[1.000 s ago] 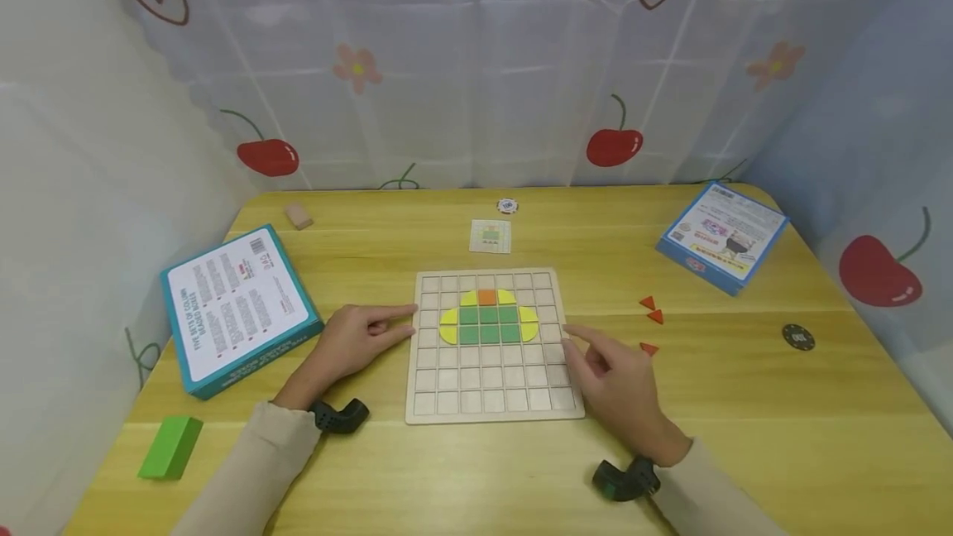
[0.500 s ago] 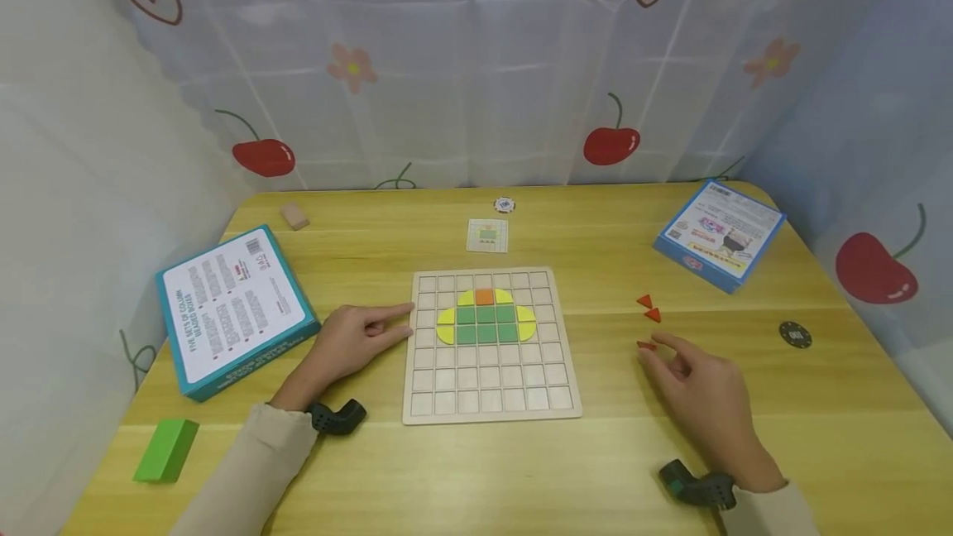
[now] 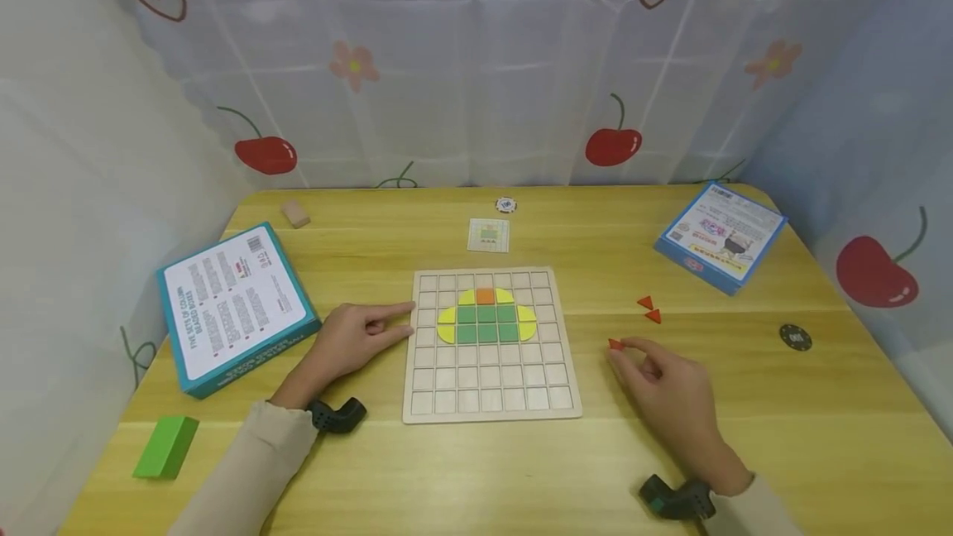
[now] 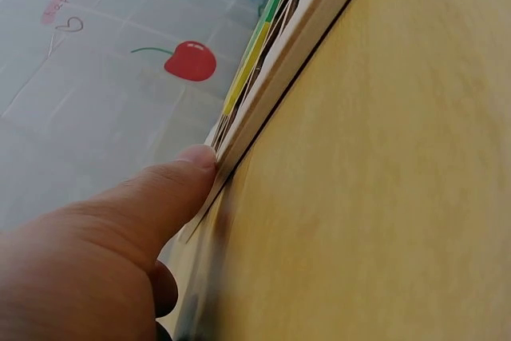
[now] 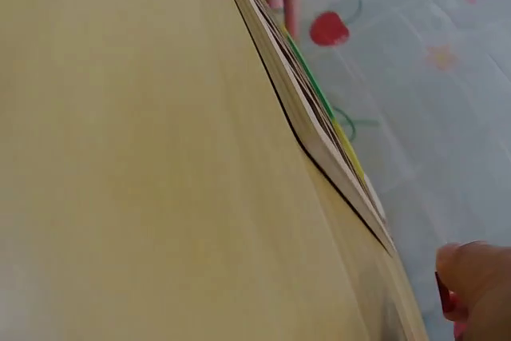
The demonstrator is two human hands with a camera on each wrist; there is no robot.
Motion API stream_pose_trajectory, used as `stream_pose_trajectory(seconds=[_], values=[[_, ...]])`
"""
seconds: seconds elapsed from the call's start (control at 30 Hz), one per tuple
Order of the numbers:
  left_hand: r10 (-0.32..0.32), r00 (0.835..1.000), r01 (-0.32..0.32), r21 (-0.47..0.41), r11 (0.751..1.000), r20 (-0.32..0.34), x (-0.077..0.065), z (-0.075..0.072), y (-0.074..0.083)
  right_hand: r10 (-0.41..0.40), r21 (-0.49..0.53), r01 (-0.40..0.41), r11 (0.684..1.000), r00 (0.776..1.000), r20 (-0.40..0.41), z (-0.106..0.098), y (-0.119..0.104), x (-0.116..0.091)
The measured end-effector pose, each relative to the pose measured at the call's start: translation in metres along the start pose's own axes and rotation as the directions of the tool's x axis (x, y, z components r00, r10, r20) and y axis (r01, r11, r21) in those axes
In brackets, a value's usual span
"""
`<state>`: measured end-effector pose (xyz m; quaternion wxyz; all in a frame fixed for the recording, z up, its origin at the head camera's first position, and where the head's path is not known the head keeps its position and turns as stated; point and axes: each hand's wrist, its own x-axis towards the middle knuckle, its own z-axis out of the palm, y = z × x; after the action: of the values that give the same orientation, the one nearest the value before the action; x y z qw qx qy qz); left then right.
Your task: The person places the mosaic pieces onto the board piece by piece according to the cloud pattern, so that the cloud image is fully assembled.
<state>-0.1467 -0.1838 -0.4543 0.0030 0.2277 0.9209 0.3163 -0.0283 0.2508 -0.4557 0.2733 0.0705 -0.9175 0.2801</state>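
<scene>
A wooden grid board (image 3: 491, 379) lies flat on the table; on it are green squares (image 3: 486, 323), an orange square (image 3: 485, 296) and yellow rounded pieces (image 3: 527, 323) in a block. My left hand (image 3: 346, 346) touches the board's left edge with thumb and forefinger held out straight; the left wrist view has the thumb (image 4: 156, 193) against the rim. To the right of the board, my right hand (image 3: 673, 391) pinches a small red triangle (image 3: 615, 344) between thumb and forefinger. Two more red triangles, one upper (image 3: 645, 303) and one lower (image 3: 653, 317), lie beyond that hand.
Behind the board are a pattern card (image 3: 488, 235) and a white chip (image 3: 505, 204). A teal box (image 3: 237, 308) and a green block (image 3: 166, 447) lie left, a small wooden block (image 3: 295, 214) farther back. On the right are a blue box (image 3: 720, 236) and black chip (image 3: 795, 337).
My right hand left the board's right edge, reached right to the nearest red triangle, and now carries it back left toward the board. My left hand stays at the left edge.
</scene>
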Motion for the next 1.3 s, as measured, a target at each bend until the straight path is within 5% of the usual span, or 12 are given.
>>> stream_pose_trajectory(seconds=[0.17,0.4,0.77,1.3], values=[[-0.003,1.000,0.003,0.002,1.000,0.002,0.001,-0.001,0.000,-0.180,0.157,0.182,0.971,0.983,-0.031,0.031,-0.030,0.002],[-0.019,1.000,0.019,0.004,1.000,0.009,0.000,-0.001,0.000,-0.314,0.186,0.300,0.936,0.948,0.047,0.072,-0.073,0.017],[-0.009,1.000,0.009,0.012,1.000,0.001,0.001,-0.002,0.002,-0.318,0.087,0.307,0.948,0.932,0.172,0.102,-0.115,0.034],[-0.012,1.000,0.012,0.007,1.000,0.003,0.000,-0.001,0.002,-0.302,0.109,0.286,0.952,0.935,0.187,0.108,-0.115,0.031]])
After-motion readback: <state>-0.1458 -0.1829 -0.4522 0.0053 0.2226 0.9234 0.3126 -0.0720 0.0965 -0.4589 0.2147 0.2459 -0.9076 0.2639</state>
